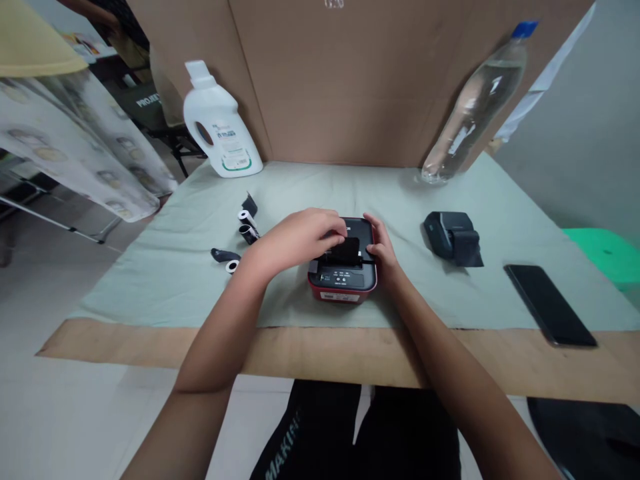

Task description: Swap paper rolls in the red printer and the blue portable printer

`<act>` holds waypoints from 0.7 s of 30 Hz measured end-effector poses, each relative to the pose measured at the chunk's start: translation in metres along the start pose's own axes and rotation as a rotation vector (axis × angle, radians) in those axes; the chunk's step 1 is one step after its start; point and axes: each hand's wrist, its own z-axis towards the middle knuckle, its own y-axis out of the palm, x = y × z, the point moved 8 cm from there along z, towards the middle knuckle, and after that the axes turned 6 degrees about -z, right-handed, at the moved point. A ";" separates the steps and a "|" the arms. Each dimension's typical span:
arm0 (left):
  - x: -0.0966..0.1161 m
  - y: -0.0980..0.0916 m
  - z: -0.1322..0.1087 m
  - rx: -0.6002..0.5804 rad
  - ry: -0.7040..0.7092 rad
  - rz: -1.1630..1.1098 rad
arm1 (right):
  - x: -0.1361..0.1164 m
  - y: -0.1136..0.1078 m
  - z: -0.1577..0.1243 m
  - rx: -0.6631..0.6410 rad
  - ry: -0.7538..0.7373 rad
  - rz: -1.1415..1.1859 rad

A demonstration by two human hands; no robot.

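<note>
A black and red receipt printer [341, 275] stands on the cloth in front of me, with buttons and a white label on its near side. A strip of black paper [350, 249] sticks up from the slot in its top. My left hand [320, 230] reaches over the printer, its fingers closed at the strip's upper edge; the fingertips are partly hidden. Around the printer's right side curls my right hand [381, 245], thumb on top near the slot, steadying it.
To the left lie several small paper rolls [247, 227]. A smaller dark printer [453, 237] with black paper and a phone [550, 305] lie on the right. A white jug [221, 127] and a water bottle [473, 110] stand before the cardboard [345, 87].
</note>
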 end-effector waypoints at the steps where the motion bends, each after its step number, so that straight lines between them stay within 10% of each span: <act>1: -0.001 0.002 0.001 0.007 -0.004 0.005 | 0.001 0.000 0.000 -0.001 0.004 -0.016; 11: -0.036 -0.018 -0.006 0.079 -0.181 -0.002 | 0.004 0.005 -0.004 -0.031 0.064 -0.034; 16: -0.091 0.001 -0.014 -0.259 -0.468 -0.145 | 0.006 0.007 -0.005 -0.032 0.110 0.062; 21: -0.085 0.028 -0.011 -0.485 -0.424 -0.378 | 0.003 0.005 -0.005 -0.014 0.138 0.044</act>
